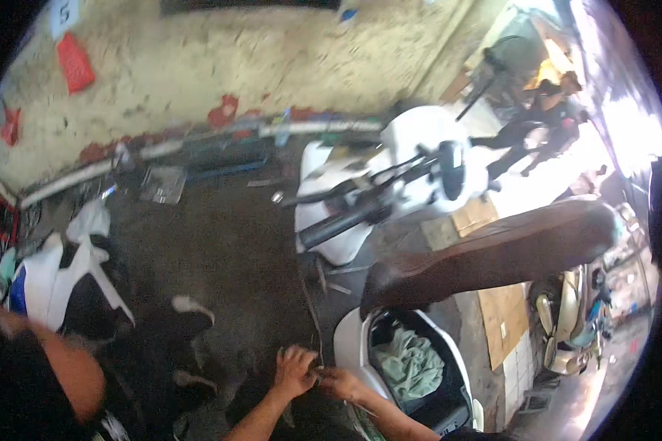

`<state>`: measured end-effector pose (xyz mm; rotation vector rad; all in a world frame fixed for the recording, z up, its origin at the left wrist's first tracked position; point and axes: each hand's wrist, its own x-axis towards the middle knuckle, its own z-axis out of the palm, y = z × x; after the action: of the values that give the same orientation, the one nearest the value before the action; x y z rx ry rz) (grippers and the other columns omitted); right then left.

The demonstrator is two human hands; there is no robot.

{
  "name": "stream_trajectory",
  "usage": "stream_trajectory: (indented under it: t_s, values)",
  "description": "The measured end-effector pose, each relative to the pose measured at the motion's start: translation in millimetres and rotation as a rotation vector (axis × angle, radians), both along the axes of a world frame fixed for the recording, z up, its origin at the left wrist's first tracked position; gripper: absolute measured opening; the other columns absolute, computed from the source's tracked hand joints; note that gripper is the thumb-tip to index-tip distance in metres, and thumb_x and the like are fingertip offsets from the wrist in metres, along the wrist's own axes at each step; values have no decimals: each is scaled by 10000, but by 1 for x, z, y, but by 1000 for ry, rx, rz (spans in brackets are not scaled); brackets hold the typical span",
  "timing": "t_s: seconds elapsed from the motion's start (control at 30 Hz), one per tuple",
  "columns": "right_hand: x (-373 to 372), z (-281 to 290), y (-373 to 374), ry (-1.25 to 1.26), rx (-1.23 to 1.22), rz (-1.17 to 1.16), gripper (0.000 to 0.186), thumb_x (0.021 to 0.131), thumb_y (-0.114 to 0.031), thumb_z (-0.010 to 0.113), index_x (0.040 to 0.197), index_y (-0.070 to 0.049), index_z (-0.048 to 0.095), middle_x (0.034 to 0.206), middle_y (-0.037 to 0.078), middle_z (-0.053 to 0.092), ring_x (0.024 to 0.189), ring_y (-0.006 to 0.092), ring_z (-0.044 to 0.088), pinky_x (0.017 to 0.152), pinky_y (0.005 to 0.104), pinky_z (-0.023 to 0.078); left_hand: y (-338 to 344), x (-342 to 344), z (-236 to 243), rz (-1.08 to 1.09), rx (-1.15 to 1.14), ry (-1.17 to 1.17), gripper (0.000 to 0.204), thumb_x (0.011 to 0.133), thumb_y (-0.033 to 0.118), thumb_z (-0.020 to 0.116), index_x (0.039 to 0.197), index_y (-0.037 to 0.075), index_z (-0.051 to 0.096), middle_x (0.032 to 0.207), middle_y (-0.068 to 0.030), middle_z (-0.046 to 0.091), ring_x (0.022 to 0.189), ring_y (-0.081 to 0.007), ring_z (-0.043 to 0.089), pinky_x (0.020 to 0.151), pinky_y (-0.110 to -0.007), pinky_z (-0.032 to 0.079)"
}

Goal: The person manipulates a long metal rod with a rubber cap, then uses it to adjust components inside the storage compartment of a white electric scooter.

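Observation:
My left hand (296, 372) and my right hand (341, 384) meet low in the middle, just left of a white scooter's open storage well (460, 358). Both have their fingers closed around something small between them, too small and blurred to name. Inside the well lies a crumpled pale green cloth (410, 364). Above it the scooter's dark brown seat (493, 250) is tipped up. The handlebar with its black grip (338, 228) and the white front bodywork (424, 136) are farther off, with a round mirror (452, 170).
White body panels (57, 283) lie on the dark floor (206, 242) at the left. A bare limb (70, 367) shows at the lower left; whose it is, I cannot tell. Cardboard (504, 323) and another motorbike (566, 323) are at right. A person (541, 125) is beyond the scooter.

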<state>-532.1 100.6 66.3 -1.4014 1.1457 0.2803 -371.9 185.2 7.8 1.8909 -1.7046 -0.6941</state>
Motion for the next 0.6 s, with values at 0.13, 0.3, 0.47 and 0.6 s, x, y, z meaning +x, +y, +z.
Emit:
stream_trajectory:
  t_s: [0.13,0.3,0.47,0.6]
  values:
    - [-16,106,-41,-115,-123,299,480,940,-361,562,1273,-17,566,1035,183,661,936,256,646,796,384,507,-27,-8,-13,-243,153,70,251,850,317,651,1025,138,656,1034,-129,647,1025,-356,574,939,-489,416]
    - [-39,336,-98,-443,-1551,-418,167,833,-39,666,995,-4,652,942,131,666,840,266,652,787,382,501,-20,8,4,-38,442,450,455,940,487,485,922,77,683,857,-162,678,856,-406,629,743,-491,484]
    - [-36,459,-168,297,-2133,-421,267,819,-225,682,1006,-33,685,986,168,634,1027,347,546,917,437,435,11,45,-56,94,557,250,584,898,610,478,922,71,703,875,-184,690,875,-400,649,760,-491,498]
    - [-80,447,-180,306,-1708,-323,337,766,-321,672,899,-16,728,969,176,640,1067,356,522,948,422,431,37,86,-128,166,855,267,656,895,619,504,1298,101,467,1318,-172,410,1248,-369,356,1029,-490,320]
